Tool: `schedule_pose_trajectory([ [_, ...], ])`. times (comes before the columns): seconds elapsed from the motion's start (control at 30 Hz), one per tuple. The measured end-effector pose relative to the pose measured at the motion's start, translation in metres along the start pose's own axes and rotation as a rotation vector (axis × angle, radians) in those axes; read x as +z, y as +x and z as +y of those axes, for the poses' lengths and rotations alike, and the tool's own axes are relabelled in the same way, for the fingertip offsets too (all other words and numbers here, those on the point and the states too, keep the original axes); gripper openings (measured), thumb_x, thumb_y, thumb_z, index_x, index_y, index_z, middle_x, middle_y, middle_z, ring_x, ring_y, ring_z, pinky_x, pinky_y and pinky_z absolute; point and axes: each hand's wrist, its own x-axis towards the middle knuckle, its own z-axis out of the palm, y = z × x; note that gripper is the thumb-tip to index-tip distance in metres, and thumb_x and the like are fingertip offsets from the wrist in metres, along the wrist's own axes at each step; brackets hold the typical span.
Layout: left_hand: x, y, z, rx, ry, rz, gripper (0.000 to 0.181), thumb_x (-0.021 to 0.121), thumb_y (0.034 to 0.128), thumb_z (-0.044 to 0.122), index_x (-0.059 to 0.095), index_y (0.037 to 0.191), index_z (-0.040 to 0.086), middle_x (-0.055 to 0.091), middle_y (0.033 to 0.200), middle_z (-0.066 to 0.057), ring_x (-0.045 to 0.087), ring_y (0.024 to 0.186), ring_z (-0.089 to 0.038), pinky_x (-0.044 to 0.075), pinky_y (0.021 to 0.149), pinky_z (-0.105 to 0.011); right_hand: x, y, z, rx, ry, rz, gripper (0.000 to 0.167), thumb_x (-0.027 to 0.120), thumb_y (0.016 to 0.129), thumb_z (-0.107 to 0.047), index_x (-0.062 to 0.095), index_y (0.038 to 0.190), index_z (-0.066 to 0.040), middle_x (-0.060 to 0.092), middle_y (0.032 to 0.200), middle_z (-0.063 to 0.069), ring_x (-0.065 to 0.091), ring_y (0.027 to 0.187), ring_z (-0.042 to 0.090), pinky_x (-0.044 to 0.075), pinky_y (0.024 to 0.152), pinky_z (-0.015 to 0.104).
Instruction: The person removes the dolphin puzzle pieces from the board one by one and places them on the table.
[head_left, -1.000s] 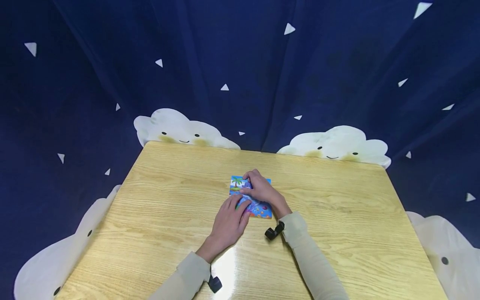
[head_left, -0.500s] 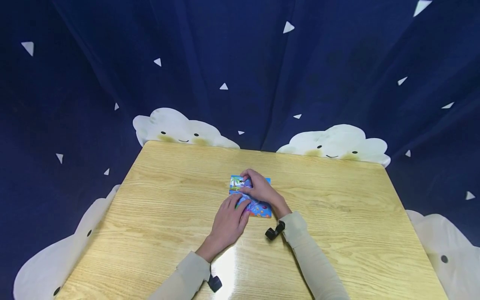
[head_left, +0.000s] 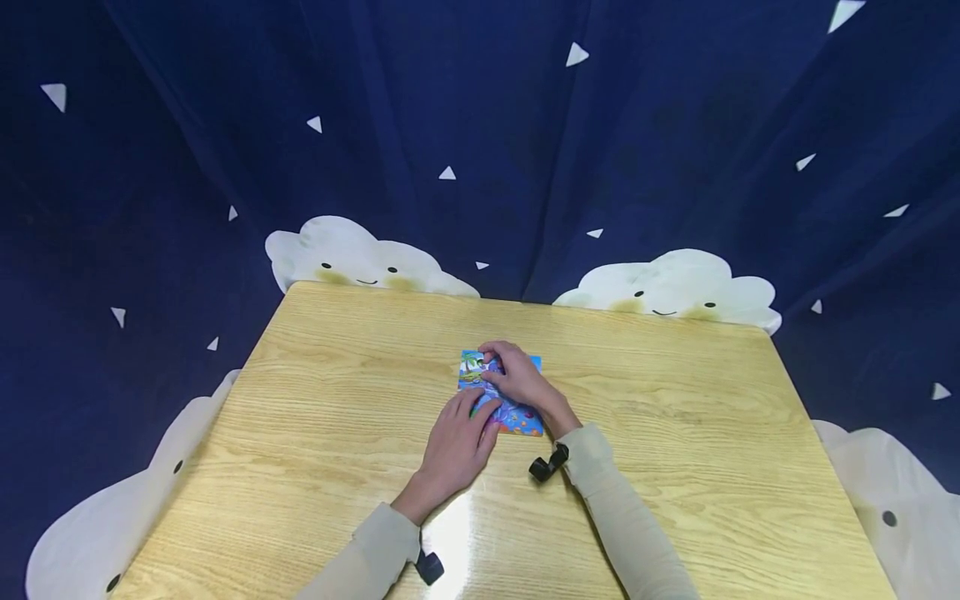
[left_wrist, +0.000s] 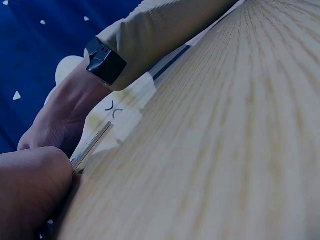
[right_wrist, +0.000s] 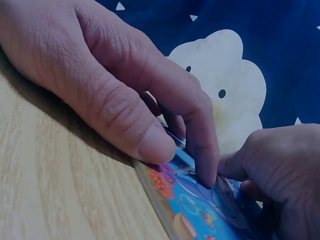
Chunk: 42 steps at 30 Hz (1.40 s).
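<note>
A small square picture puzzle [head_left: 522, 423] with a blue sea scene and a palm tree lies flat on the wooden table. Its thin edge [left_wrist: 95, 143] shows in the left wrist view. My left hand [head_left: 456, 437] rests on its front left part. In the right wrist view, the left hand's [right_wrist: 112, 95] bent index fingertip presses the picture and the thumb lies at the edge. Over the upper middle, my right hand [head_left: 520, 379] has thumb and fingers bent around a puzzle piece by the palm tree. The piece is largely hidden by the fingers.
The light wooden table [head_left: 337, 400] extends around the puzzle on all sides. Beyond it hangs a dark blue curtain [head_left: 480, 108] with white triangles and clouds. Each wrist carries a small black camera [head_left: 430, 568].
The right hand's fingertips have shifted slightly to the left over the puzzle, and the palm tree part of the picture looks tilted now. The left hand has stayed in place.
</note>
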Motion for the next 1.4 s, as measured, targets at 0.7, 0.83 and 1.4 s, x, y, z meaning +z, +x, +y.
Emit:
schedule_pose_trajectory([
  [0.7, -0.0013, -0.0003, 0.0008, 0.0, -0.007, 0.008, 0.041, 0.048, 0.1094, 0.035, 0.063, 0.143, 0.017, 0.051, 0.148, -0.013, 0.045, 0.141, -0.032, 0.033, 0.122, -0.047, 0.0011, 0.0017, -0.001, 0.034, -0.053, -0.002, 0.049, 0.07, 0.101, -0.019, 0.056, 0.143, 0.003, 0.049, 0.124, 0.018, 0.052, 0.109, 0.03, 0.046, 0.102, 0.047],
  [0.83, -0.0021, -0.0008, 0.0011, -0.003, -0.02, 0.01, 0.04, 0.049, 0.1093, 0.033, 0.063, 0.142, 0.016, 0.051, 0.149, -0.013, 0.045, 0.142, -0.033, 0.033, 0.122, -0.047, 0.0016, 0.0021, 0.0002, 0.024, -0.063, -0.009, 0.053, 0.069, 0.101, -0.02, 0.054, 0.146, 0.004, 0.047, 0.131, 0.02, 0.052, 0.117, 0.033, 0.045, 0.107, 0.048],
  [1.4, -0.002, -0.0014, 0.0012, -0.011, -0.008, -0.015, 0.04, 0.048, 0.1096, 0.035, 0.062, 0.144, 0.018, 0.049, 0.151, -0.011, 0.042, 0.144, -0.032, 0.033, 0.122, -0.048, 0.0024, 0.0027, 0.0007, 0.034, -0.043, -0.003, 0.056, 0.07, 0.101, -0.02, 0.052, 0.149, 0.002, 0.047, 0.133, 0.02, 0.053, 0.12, 0.034, 0.045, 0.109, 0.049],
])
